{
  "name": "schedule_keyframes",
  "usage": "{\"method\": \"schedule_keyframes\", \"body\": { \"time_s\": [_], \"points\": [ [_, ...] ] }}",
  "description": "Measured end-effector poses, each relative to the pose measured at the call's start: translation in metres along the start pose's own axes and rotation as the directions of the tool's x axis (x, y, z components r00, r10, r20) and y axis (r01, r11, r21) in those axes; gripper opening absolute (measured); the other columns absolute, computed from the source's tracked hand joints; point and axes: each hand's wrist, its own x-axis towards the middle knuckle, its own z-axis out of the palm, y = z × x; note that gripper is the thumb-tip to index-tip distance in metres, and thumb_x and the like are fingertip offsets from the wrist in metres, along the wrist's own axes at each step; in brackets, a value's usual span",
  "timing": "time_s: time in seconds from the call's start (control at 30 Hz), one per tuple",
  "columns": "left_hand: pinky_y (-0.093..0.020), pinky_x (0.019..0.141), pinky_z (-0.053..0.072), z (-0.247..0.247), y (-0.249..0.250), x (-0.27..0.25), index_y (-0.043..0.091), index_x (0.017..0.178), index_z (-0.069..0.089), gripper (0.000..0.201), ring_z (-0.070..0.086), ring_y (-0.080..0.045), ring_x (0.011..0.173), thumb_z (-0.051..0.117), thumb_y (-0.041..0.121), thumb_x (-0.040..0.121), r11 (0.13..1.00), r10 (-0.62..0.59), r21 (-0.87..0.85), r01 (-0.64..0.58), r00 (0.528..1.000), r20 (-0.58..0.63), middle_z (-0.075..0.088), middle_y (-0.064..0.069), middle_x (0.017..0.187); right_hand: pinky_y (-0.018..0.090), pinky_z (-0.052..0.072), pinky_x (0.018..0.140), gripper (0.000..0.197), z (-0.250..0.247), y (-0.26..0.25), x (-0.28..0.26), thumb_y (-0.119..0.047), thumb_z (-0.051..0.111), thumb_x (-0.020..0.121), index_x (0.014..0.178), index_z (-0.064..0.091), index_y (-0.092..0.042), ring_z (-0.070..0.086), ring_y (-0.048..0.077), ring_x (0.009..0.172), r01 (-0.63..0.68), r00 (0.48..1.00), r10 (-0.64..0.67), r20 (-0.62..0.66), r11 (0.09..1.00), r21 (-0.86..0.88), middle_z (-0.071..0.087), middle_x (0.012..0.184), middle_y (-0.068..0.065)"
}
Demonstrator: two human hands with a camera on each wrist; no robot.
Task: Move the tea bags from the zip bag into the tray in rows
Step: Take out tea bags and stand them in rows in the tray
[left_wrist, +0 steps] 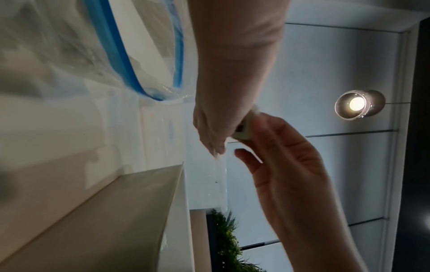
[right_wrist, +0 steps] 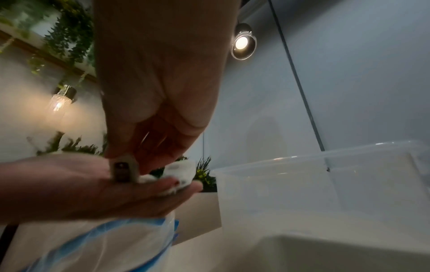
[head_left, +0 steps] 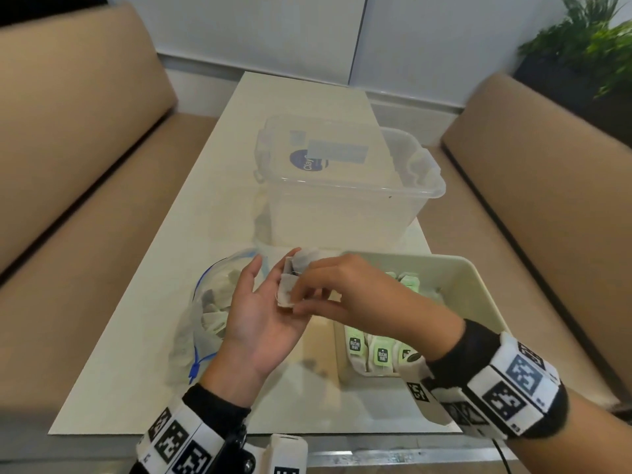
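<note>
the pale surface [head_left: 143,302] runs away from the viewer between two tan bench seats [head_left: 78,159], with green plants [head_left: 588,39] in the far right corner. a clear plastic box [head_left: 345,186] with a blue round label stands on the far half of the surface, just behind everything else. nearer, at the right, sits the cream tray [head_left: 478,289]; tea bags with green tags [head_left: 382,354] lie side by side along its near wall, and a few more green tags show further in, partly hidden by the right forearm. left of the tray, the clear zip bag [head_left: 208,313] with a blue zip edge lies open on the surface, and more tea bags show through its plastic. the left hand [head_left: 260,316] is held palm up between the zip bag and the tray, above the surface, fingers spread and nearly straight, with a small bunch of white tea bags [head_left: 290,282] resting on them. the right hand [head_left: 345,289] reaches over from above the tray and its thumb and fingertips pinch that bunch; from the right wrist view a tag [right_wrist: 122,172] sticks up under its fingers, though blur hides how many bags are in the bunch
</note>
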Motion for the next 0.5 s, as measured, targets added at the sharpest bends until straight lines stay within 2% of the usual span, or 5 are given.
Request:
{"method": "schedule_keyframes", "body": {
  "time_s": [0.07, 0.13, 0.2, 0.33, 0.5],
  "points": [
    [-0.035, 0.077, 0.059, 0.000, 0.000, 0.000, 0.008, 0.122, 0.056, 0.049, 0.068, -0.027, 0.093, 0.042, 0.044, 0.092, 0.999, 0.028, 0.025, -0.028, 1.000, 0.006, 0.069, -0.014, 0.105, 0.022, 0.051, 0.064, 0.007, -0.011, -0.004, 0.003, -0.017, 0.066, 0.087, 0.085, 0.067, -0.010, 0.059, 0.006, 0.072, -0.051, 0.996, 0.059, -0.073, 0.993, 0.111, 0.067, 0.079, -0.003],
    [-0.037, 0.089, 0.052, -0.001, 0.000, 0.000, 0.007, 0.122, 0.055, 0.051, 0.066, -0.026, 0.099, 0.049, 0.044, 0.086, 0.998, 0.042, 0.050, -0.042, 0.999, 0.015, 0.067, -0.013, 0.111, 0.013, 0.049, 0.062, 0.008, -0.023, -0.005, 0.007, -0.019, 0.064, 0.089, 0.087, 0.066, -0.012, 0.062, 0.005, 0.072, -0.117, 0.986, 0.135, -0.096, 0.978, 0.173, 0.069, 0.079, -0.005],
    [-0.036, 0.089, 0.052, -0.004, -0.002, 0.001, 0.008, 0.116, 0.061, 0.053, 0.066, -0.026, 0.095, 0.060, 0.045, 0.079, 0.995, 0.051, 0.088, -0.053, 0.998, 0.027, 0.067, -0.013, 0.107, 0.008, 0.045, 0.062, 0.009, -0.030, -0.004, 0.011, -0.020, 0.063, 0.089, 0.089, 0.067, -0.012, 0.062, 0.006, 0.073, -0.159, 0.980, 0.172, -0.099, 0.979, 0.127, 0.068, 0.077, -0.006],
    [-0.031, 0.081, 0.057, -0.005, -0.008, 0.001, 0.006, 0.113, 0.064, 0.068, 0.061, -0.036, 0.112, 0.089, 0.031, 0.055, 0.979, 0.046, 0.197, -0.058, 0.997, 0.066, 0.065, -0.015, 0.114, 0.008, 0.044, 0.064, 0.009, -0.033, 0.002, 0.020, -0.020, 0.063, 0.089, 0.090, 0.069, -0.014, 0.061, 0.008, 0.071, -0.219, 0.965, 0.218, -0.145, 0.976, 0.010, 0.067, 0.075, -0.007],
    [-0.023, 0.075, 0.057, -0.004, -0.013, 0.004, 0.008, 0.103, 0.063, 0.031, 0.069, -0.028, 0.094, 0.064, 0.015, 0.073, 0.962, 0.129, 0.241, -0.129, 0.992, 0.016, 0.068, -0.010, 0.101, 0.013, 0.046, 0.064, 0.009, -0.035, 0.002, 0.025, -0.018, 0.064, 0.087, 0.090, 0.071, -0.013, 0.061, 0.009, 0.066, -0.235, 0.957, 0.228, -0.182, 0.972, -0.019, 0.068, 0.073, -0.005]
  ]
}}
